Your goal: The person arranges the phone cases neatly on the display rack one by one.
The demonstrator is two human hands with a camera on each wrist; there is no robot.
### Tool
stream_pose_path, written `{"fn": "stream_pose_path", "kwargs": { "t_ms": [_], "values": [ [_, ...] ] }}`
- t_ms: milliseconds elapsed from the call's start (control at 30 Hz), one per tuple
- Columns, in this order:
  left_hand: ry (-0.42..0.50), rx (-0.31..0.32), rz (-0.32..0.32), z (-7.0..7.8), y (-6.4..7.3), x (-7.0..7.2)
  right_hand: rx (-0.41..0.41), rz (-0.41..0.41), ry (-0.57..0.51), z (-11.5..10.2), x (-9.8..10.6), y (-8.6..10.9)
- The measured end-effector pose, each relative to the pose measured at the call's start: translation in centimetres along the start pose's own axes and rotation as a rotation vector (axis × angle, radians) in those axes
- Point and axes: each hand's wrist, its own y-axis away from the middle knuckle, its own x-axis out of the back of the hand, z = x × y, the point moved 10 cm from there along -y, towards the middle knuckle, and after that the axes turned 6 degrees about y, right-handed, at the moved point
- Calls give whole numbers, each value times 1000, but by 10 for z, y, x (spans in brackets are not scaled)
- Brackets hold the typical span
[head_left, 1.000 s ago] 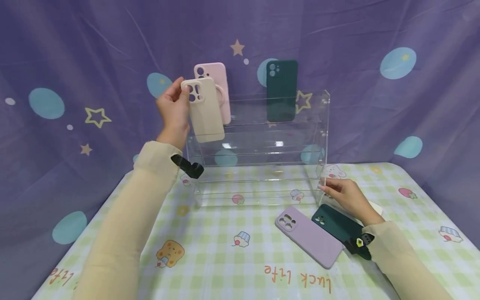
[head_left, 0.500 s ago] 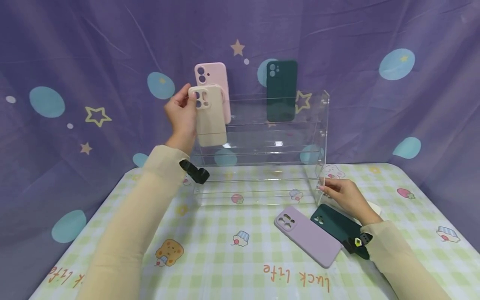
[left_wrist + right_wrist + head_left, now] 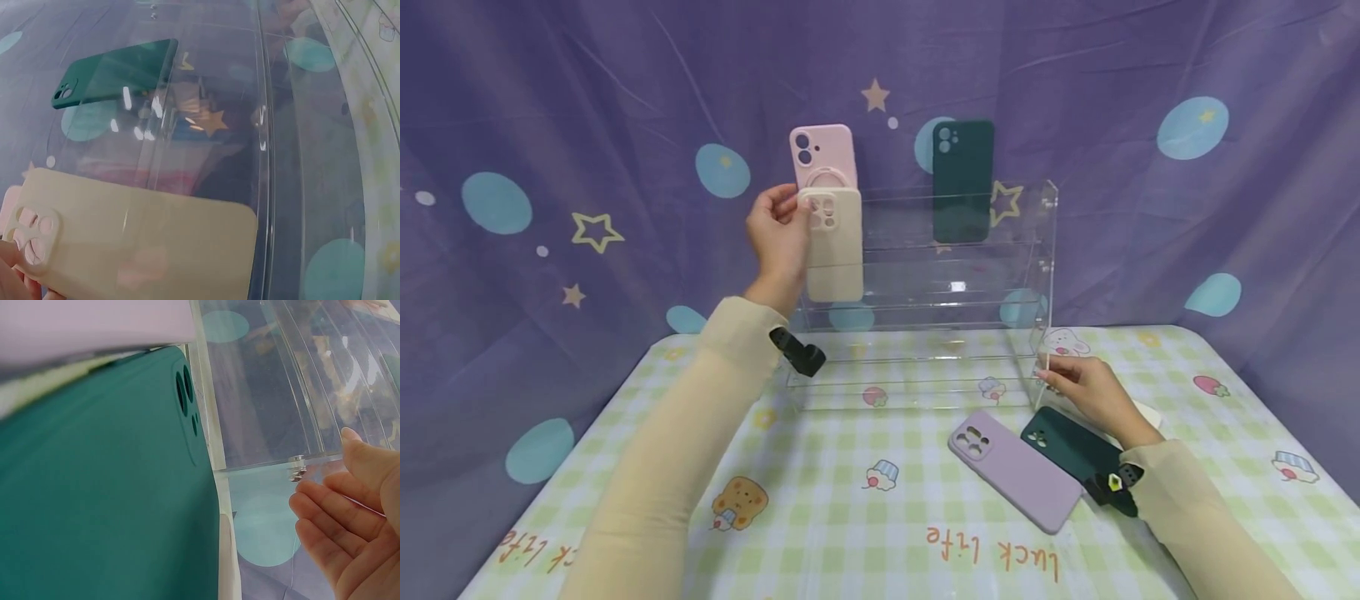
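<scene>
My left hand (image 3: 781, 242) pinches a cream phone case (image 3: 838, 258) by its upper left corner, beside the camera cutouts. The case stands upright at the second tier of a clear acrylic display rack (image 3: 917, 287), overlapping the lower part of a pink phone case (image 3: 823, 150) with a ring on its back. In the left wrist view the cream case (image 3: 144, 231) lies close along a clear ledge. My right hand (image 3: 1093, 396) holds the rack's right side panel low down, thumb on one face and fingers on the other, as the right wrist view shows.
A dark green phone case (image 3: 962, 183) stands on the top tier at right. On the checked tablecloth (image 3: 820, 533) lie a lilac phone case (image 3: 1018, 475) and another dark green case (image 3: 1067, 446), with a white item (image 3: 1150, 414) partly under my right hand. A purple curtain (image 3: 625, 100) hangs behind.
My left hand has moved right and down with the cream case, which has gone from tilted to upright and now uncovers the pink case's ring. The right hand has stayed on the rack.
</scene>
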Motion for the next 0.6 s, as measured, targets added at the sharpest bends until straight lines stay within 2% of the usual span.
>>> {"fn": "stream_pose_path", "kwargs": {
  "t_ms": [400,500,600],
  "values": [
    [2,-8,33,-8,1,13,-6,-7,-1,-2,0,0],
    [-21,-11,33,-9,1,14,-8,0,0,-1,0,0],
    [-83,-26,25,-9,1,14,-10,1,4,0,-1,0]
  ]
}}
